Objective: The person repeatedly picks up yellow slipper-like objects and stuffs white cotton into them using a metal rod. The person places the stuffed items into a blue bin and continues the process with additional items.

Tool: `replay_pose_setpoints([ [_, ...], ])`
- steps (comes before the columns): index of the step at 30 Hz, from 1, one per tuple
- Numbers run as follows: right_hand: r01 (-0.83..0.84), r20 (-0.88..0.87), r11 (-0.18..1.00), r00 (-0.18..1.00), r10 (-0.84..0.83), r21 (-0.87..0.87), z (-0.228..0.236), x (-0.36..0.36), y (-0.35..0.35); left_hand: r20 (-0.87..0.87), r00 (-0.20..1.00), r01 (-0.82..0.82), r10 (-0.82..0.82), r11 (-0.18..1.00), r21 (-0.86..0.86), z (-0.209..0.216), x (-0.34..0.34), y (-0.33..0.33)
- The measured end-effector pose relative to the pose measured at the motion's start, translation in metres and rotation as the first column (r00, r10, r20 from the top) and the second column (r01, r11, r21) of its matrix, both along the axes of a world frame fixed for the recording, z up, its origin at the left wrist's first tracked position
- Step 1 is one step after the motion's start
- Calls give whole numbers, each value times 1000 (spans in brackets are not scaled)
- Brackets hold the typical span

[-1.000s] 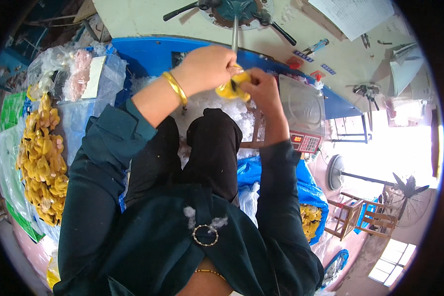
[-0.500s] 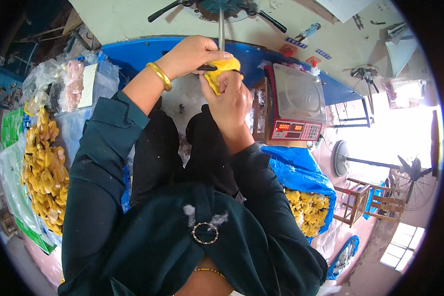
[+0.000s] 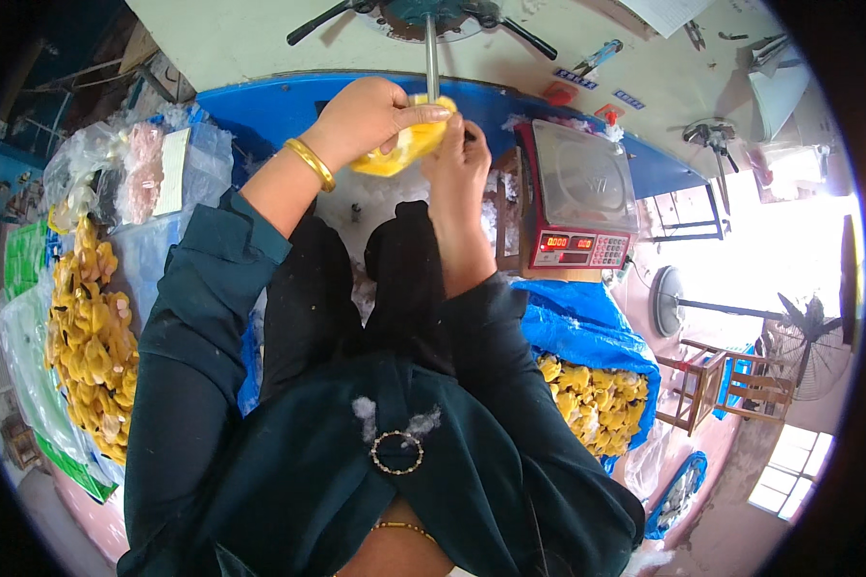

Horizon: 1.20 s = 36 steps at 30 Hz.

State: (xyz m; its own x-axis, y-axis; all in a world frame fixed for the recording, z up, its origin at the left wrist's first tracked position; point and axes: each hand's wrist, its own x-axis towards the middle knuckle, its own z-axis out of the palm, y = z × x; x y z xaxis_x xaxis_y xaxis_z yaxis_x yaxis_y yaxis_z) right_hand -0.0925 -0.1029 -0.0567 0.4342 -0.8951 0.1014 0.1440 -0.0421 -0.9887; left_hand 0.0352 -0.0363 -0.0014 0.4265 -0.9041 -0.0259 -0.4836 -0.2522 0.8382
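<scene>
A yellow plush piece (image 3: pixel 385 162) is held between my two hands at the lower end of a thin metal tube (image 3: pixel 431 62), which sticks out from the machine at the table edge. My left hand (image 3: pixel 368 117) is closed round the plush, its thumb lying along the top by the tube's tip. From the right, my right hand (image 3: pixel 460 165) pinches the plush's edge with its fingertips. Something small and dark shows by those fingers, too unclear to name. The tube's tip is hidden behind the plush and my thumb.
Right of my hands stands a red digital scale (image 3: pixel 579 207). Below it a blue bag (image 3: pixel 587 322) holds many yellow plush pieces (image 3: pixel 597 409). Another heap of yellow pieces (image 3: pixel 91 337) lies at my left. White fluff covers the floor between my knees. Black-handled levers (image 3: pixel 515 34) flank the tube.
The plush has turned and now extends to the lower left, under my left hand. My right hand has shifted from the plush's middle to its right edge, with its wrist more upright.
</scene>
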Motion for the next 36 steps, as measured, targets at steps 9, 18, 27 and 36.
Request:
replay_pose_setpoints([
  [9, -300, -66, 885, 937, 344, 355, 22, 58, -106, 500, 860, -14, 100, 985, -173, 14, -45, 20],
  [18, 40, -61, 999, 997, -41, -16, 8, 23, -30, 445, 879, -105, 173, 979, -173, -8, -44, 39],
  [27, 130, 94, 990, 987, -134, 51, -3, 9, 25, 509, 851, -75, 128, 989, -124, -15, -49, 59],
  [36, -326, 192, 811, 945, 265, 485, 42, -24, 7, 133, 964, -231, 230, 973, -11, 0, -71, 82],
])
